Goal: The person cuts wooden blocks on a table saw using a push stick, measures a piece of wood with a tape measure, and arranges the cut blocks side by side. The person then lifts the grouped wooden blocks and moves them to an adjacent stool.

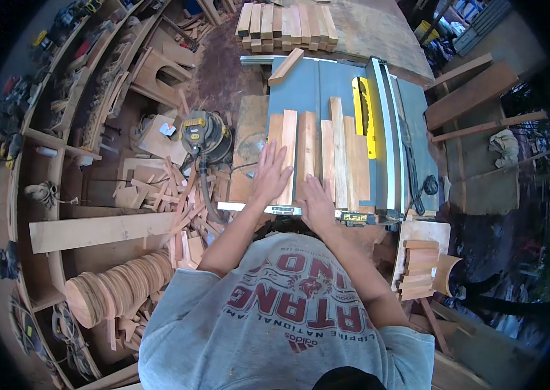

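My left hand [271, 173] lies flat with fingers spread over a pale wooden strip [289, 133] and a shorter strip [275, 127] beside it. My right hand [317, 200] rests its outstretched fingers on the near end of a browner strip [307, 140]. Right of that hand, several more strips [338, 149] of uneven length lie side by side, pointing away from me. They all sit on the blue-grey table saw [340, 81]. A yellow insert [372, 120] with the blade slot is to their right. A short loose piece [286, 67] lies slanted at the far edge.
The long metal fence [392, 130] runs along the saw's right side. Stacked wood blocks [288, 25] stand beyond the saw. On the left are a shop vacuum [204, 135], scattered offcuts and a row of rounded wooden pieces [119, 286]. More small pieces [420, 268] are at the right.
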Action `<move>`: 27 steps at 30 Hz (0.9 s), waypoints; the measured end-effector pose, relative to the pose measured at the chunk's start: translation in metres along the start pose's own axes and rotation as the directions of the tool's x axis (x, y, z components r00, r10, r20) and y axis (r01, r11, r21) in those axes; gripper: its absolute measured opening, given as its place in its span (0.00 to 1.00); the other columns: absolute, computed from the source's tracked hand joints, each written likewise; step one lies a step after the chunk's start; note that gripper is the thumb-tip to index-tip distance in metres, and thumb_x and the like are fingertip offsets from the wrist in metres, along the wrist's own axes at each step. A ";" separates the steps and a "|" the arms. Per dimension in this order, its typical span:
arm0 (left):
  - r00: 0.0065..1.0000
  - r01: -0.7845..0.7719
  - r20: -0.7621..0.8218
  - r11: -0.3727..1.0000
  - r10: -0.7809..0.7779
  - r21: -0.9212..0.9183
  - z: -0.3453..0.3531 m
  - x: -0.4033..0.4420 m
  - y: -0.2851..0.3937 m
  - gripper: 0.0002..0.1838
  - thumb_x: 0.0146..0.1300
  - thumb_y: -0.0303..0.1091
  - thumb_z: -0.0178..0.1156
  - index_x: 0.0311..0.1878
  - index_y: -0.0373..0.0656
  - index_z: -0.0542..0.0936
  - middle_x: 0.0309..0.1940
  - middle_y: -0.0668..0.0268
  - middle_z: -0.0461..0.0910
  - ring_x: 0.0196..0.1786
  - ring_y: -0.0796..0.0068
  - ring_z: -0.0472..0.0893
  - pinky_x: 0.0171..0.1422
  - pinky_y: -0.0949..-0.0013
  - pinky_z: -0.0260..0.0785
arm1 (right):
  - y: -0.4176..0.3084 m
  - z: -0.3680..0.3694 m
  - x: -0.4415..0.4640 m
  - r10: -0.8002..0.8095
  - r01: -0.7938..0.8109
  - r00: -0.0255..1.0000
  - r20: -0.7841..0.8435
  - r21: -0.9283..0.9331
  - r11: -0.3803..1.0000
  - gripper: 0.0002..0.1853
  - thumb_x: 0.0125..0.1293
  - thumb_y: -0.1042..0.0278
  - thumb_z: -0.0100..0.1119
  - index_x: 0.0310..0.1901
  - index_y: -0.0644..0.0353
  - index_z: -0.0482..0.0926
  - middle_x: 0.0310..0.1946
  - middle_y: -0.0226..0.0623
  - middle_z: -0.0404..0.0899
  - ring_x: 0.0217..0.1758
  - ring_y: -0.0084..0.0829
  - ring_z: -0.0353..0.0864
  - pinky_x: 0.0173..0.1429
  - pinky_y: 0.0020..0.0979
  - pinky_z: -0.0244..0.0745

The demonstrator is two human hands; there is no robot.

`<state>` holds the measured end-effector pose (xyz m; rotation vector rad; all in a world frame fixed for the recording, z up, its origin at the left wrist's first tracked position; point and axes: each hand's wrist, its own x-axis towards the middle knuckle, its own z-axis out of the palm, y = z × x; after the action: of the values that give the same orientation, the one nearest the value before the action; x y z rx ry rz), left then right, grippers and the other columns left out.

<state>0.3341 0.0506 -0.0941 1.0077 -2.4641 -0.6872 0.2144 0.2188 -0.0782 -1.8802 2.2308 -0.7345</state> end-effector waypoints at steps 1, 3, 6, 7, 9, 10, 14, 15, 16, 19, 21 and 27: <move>1.000 0.000 -0.005 1.000 0.000 0.001 0.000 0.001 -0.001 0.35 0.75 0.49 0.58 0.80 0.45 0.67 0.85 0.47 0.53 0.86 0.40 0.51 0.88 0.46 0.48 | 0.003 0.000 -0.003 -0.004 0.004 1.000 -0.002 -0.001 1.000 0.26 0.71 0.61 0.65 0.68 0.60 0.75 0.72 0.54 0.73 0.79 0.54 0.65 0.83 0.66 0.50; 0.999 -0.031 -0.017 0.999 0.031 0.019 0.001 0.000 -0.002 0.35 0.75 0.48 0.58 0.80 0.44 0.67 0.85 0.46 0.53 0.86 0.40 0.51 0.87 0.46 0.49 | 0.006 -0.001 -0.011 0.021 -0.024 0.999 -0.041 -0.081 0.996 0.30 0.71 0.61 0.64 0.72 0.62 0.72 0.70 0.52 0.75 0.80 0.53 0.65 0.84 0.66 0.49; 0.999 -0.044 -0.018 0.998 0.045 0.045 0.006 0.000 -0.002 0.34 0.76 0.47 0.58 0.80 0.44 0.67 0.85 0.46 0.52 0.86 0.40 0.51 0.87 0.47 0.49 | 0.005 -0.001 -0.014 -0.006 0.014 0.998 0.070 -0.116 0.993 0.30 0.73 0.60 0.62 0.73 0.60 0.71 0.71 0.47 0.75 0.81 0.51 0.63 0.82 0.69 0.49; 0.998 -0.052 -0.018 0.998 0.053 0.041 0.007 0.000 -0.003 0.34 0.76 0.47 0.58 0.80 0.44 0.67 0.85 0.46 0.52 0.86 0.40 0.51 0.87 0.47 0.49 | 0.007 -0.003 -0.015 -0.001 0.009 0.998 0.064 -0.122 0.992 0.30 0.73 0.60 0.62 0.73 0.60 0.71 0.71 0.47 0.75 0.81 0.51 0.63 0.82 0.69 0.49; 1.000 -0.028 0.009 0.998 0.028 0.053 0.005 0.002 -0.001 0.38 0.74 0.52 0.60 0.81 0.45 0.66 0.85 0.47 0.52 0.87 0.43 0.50 0.88 0.46 0.47 | 0.009 -0.012 -0.012 -0.036 0.045 0.997 0.075 -0.124 0.991 0.33 0.70 0.58 0.65 0.74 0.56 0.71 0.73 0.45 0.74 0.82 0.54 0.62 0.82 0.71 0.46; 1.000 -0.029 0.009 0.998 0.029 0.050 0.003 0.001 0.003 0.38 0.74 0.52 0.60 0.81 0.45 0.66 0.85 0.47 0.52 0.87 0.43 0.50 0.88 0.46 0.47 | 0.009 -0.019 -0.012 -0.034 0.044 0.997 0.075 -0.127 0.991 0.33 0.70 0.58 0.65 0.74 0.56 0.71 0.73 0.45 0.74 0.82 0.54 0.62 0.82 0.71 0.46; 0.997 0.041 0.054 0.993 -0.047 0.109 -0.009 0.001 0.016 0.48 0.65 0.63 0.67 0.82 0.47 0.66 0.86 0.49 0.51 0.88 0.47 0.47 0.87 0.41 0.42 | 0.016 -0.055 -0.003 0.074 -0.061 0.995 0.074 -0.162 0.985 0.40 0.62 0.52 0.73 0.76 0.50 0.70 0.79 0.50 0.63 0.84 0.57 0.56 0.82 0.71 0.46; 0.995 0.061 0.067 0.991 -0.069 0.117 -0.009 0.002 0.017 0.51 0.61 0.66 0.68 0.82 0.47 0.66 0.86 0.50 0.51 0.88 0.49 0.46 0.87 0.39 0.41 | 0.019 -0.060 0.000 0.114 -0.098 0.989 0.096 -0.158 0.983 0.44 0.59 0.51 0.76 0.76 0.49 0.70 0.80 0.52 0.60 0.84 0.58 0.54 0.83 0.70 0.46; 0.995 0.059 0.070 0.991 -0.068 0.119 -0.007 0.003 0.016 0.51 0.61 0.66 0.68 0.82 0.47 0.66 0.86 0.50 0.51 0.88 0.49 0.46 0.87 0.39 0.41 | 0.022 -0.064 0.003 0.117 -0.101 0.989 0.096 -0.157 0.982 0.44 0.59 0.51 0.76 0.76 0.49 0.70 0.80 0.52 0.60 0.84 0.58 0.54 0.83 0.70 0.46; 0.996 0.053 0.061 0.990 -0.061 0.128 -0.003 0.002 0.013 0.53 0.61 0.68 0.68 0.82 0.47 0.64 0.86 0.50 0.51 0.88 0.47 0.47 0.87 0.40 0.42 | 0.029 -0.065 0.002 0.139 -0.076 0.966 0.218 -0.273 0.959 0.47 0.55 0.55 0.79 0.77 0.48 0.69 0.78 0.55 0.63 0.84 0.59 0.56 0.83 0.70 0.46; 0.997 0.057 0.047 0.993 -0.062 0.102 -0.001 0.003 0.013 0.52 0.61 0.66 0.69 0.82 0.47 0.64 0.86 0.49 0.51 0.88 0.47 0.48 0.86 0.39 0.43 | 0.033 -0.056 -0.004 0.045 0.028 0.981 0.190 -0.365 0.931 0.49 0.52 0.63 0.79 0.78 0.51 0.68 0.77 0.54 0.65 0.83 0.60 0.57 0.83 0.69 0.47; 0.998 0.047 0.045 0.995 -0.051 0.086 0.000 0.003 0.012 0.52 0.60 0.63 0.70 0.82 0.46 0.65 0.86 0.49 0.51 0.88 0.45 0.48 0.86 0.39 0.44 | 0.016 -0.017 -0.002 -0.009 0.054 0.990 0.144 -0.315 0.948 0.46 0.52 0.74 0.71 0.76 0.62 0.67 0.75 0.53 0.68 0.79 0.59 0.63 0.85 0.61 0.52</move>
<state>0.3256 0.0553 -0.0867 1.0996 -2.5362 -0.6330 0.1939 0.2274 -0.0708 -2.0359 2.3449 -0.2420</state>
